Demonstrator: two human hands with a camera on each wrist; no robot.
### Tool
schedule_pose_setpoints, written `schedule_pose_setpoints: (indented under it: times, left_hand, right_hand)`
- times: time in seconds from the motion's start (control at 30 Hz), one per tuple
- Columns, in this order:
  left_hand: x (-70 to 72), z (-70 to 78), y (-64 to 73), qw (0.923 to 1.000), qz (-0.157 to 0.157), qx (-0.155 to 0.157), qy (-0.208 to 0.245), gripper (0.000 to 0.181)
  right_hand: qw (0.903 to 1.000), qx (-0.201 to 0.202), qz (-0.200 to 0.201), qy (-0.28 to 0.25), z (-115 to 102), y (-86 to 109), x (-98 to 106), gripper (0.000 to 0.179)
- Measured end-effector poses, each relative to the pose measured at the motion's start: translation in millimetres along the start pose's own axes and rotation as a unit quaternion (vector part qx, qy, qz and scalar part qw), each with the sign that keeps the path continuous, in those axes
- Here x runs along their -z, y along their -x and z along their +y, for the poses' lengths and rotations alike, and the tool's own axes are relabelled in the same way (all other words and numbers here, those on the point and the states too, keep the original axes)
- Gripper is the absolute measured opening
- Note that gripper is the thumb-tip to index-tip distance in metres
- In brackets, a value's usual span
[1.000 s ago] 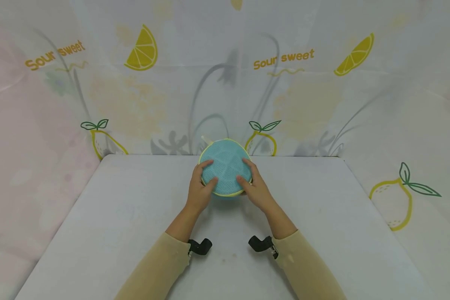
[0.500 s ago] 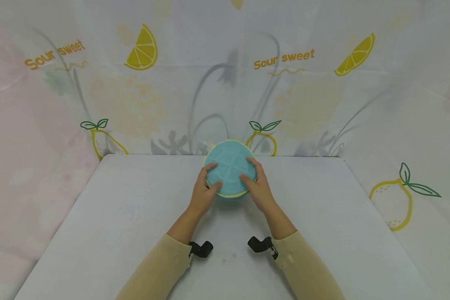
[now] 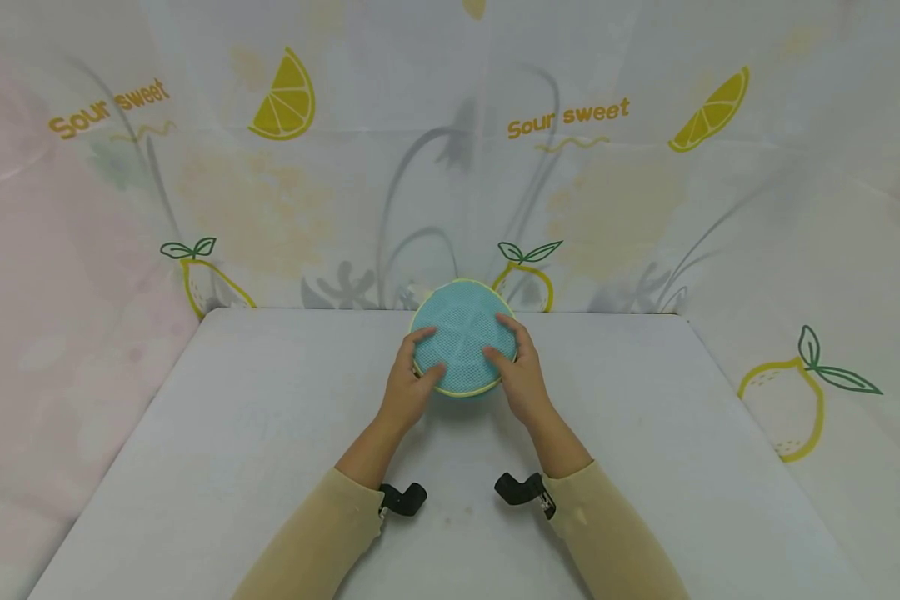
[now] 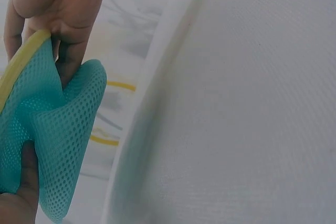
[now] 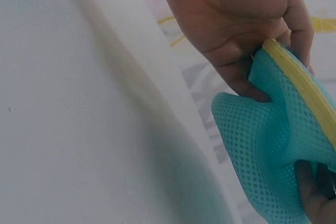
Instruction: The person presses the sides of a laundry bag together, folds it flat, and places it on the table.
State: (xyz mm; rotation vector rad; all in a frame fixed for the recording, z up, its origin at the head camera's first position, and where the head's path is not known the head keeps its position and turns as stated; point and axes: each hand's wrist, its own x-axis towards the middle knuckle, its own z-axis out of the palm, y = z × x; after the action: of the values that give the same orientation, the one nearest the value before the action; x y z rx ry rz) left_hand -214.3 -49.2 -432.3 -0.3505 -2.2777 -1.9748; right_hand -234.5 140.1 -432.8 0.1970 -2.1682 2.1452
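I see left hand (image 3: 407,387), right hand (image 3: 523,385) pinching yellow-trimmed turquoise mesh bag (image 3: 465,333) left and right — advise even, gentle pressure; mesh looks soft.

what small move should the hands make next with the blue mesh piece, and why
Probably ease the left hand and right hand slightly apart without letting go of the blue mesh piece: they grip it from opposite sides, and both wrist views show its mesh buckled into a deep fold.

Booth-like space: lemon-print cloth (image 3: 427,83) around a white table (image 3: 232,425).
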Motion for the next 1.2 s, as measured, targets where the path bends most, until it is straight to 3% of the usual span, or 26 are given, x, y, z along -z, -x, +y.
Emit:
schedule_pose_setpoints:
  times: [0.13,0.2,0.43,0.5,0.9,1.2]
  left_hand:
    - [3.5,20.6,6.6,1.0000,0.003,0.000,0.006,0.057]
    - [4.7,20.7,6.0,0.9999,0.008,0.003,0.009,0.058]
    - [5.8,-15.4,-8.8,0.9995,0.013,0.018,0.023,0.062]
    - [5.7,-19.3,-9.7,0.9994,0.015,0.015,0.027,0.062]
    - [4.5,-20.6,-9.2,0.9992,0.028,-0.010,0.026,0.058]
    - [4.8,-21.9,-9.9,0.9984,0.020,-0.020,0.049,0.055]
  right_hand:
    - [1.0000,-0.007,0.000,-0.002,-0.7,0.2,-0.1,0.058]
    - [1.0000,-0.008,0.000,-0.004,-1.3,0.2,-0.2,0.057]
    - [0.9999,-0.015,0.000,-0.009,-3.6,1.0,-0.9,0.054]
    - [0.9998,-0.017,0.000,-0.008,-3.6,1.2,-1.0,0.054]
    - [0.9998,-0.019,0.000,-0.006,-2.9,0.4,0.1,0.056]
    - [0.9997,-0.023,-0.005,0.004,-3.5,1.3,1.9,0.055]
